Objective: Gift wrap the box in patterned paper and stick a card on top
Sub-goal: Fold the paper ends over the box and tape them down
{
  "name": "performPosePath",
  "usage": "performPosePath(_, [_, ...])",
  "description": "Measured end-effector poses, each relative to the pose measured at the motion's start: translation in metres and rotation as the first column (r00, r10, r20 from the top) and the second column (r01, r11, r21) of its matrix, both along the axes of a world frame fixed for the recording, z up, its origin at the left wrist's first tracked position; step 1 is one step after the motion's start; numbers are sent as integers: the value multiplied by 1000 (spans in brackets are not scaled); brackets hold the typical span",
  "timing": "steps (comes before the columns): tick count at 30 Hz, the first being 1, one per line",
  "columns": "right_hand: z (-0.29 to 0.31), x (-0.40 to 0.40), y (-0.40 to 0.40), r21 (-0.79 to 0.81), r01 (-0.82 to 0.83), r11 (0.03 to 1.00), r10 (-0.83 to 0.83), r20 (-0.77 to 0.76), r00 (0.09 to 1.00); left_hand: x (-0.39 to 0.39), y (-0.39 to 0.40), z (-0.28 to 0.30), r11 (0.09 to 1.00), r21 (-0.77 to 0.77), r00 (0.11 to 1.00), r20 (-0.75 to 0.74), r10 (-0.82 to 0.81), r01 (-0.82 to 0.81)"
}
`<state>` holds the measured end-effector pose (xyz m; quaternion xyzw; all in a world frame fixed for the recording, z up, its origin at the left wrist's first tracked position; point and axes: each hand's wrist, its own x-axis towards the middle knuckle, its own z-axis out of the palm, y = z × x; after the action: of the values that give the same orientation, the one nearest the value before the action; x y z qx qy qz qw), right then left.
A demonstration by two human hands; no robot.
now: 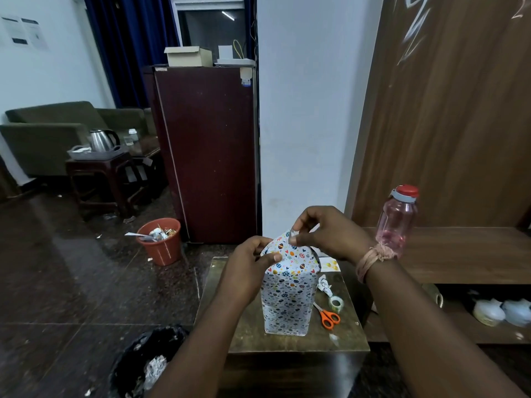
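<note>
I watched the box (287, 300) stand upright on its end near the middle of the small table (247, 326), already covered in patterned paper (290, 259) along its sides. At its top the paper rose into a loose peak. My left hand (247, 265) gripped the paper at the left upper edge, thumb pressed against the flap. My right hand (327, 234) pinched the peak of the paper between thumb and forefinger. Just right of the box lay orange-handled scissors (329, 315) and, beyond them, a tape roll (336, 303). A card (330, 264) showed at the far right, partly hidden behind the box. A pink bottle (398, 219) stood on the shelf to the right.
</note>
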<state>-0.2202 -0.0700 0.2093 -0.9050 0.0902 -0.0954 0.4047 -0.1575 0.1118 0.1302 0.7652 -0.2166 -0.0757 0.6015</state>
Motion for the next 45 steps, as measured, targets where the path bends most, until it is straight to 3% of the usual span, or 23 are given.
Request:
performPosePath(4, [14,8,8,-155,11,988,-43,-203,978,-2,-1,0,1000,9,1000,28,7,-7])
performPosePath(10, [25,17,15,-159,36,987,-90,-353,931,-4,3,-1,1000,5,1000,14,-1,1])
performPosePath(13, [28,15,17,-207,17,978,-91,-354,931,-4,4,-3,1000,7,1000,12,-4,4])
performPosePath(17, [25,9,17,-156,-30,987,-27,-350,936,-5,4,-3,1000,14,999,33,-14,14])
performPosePath(22, [22,15,23,-162,59,985,-116,-367,923,-8,5,-4,1000,1,999,30,-18,18])
performPosePath(27, [35,22,21,-94,51,994,-88,-447,890,-10,8,-4,1000,5,999,26,-26,26])
performPosePath(36, [38,20,9,-129,30,991,-66,-285,956,-10,8,-2,997,-11,995,58,-80,80])
performPosePath(38, [34,18,4,-76,22,997,-36,-193,981,-10,8,-2,997,-15,996,48,-79,80])
performPosePath(42, [27,6,-16,195,-7,981,-1,43,999,-8,8,-4,998,3,996,57,-69,69])
performPosePath(45, [9,-9,-33,192,-101,976,101,10,995,-8,6,-5,998,12,996,58,-60,60])
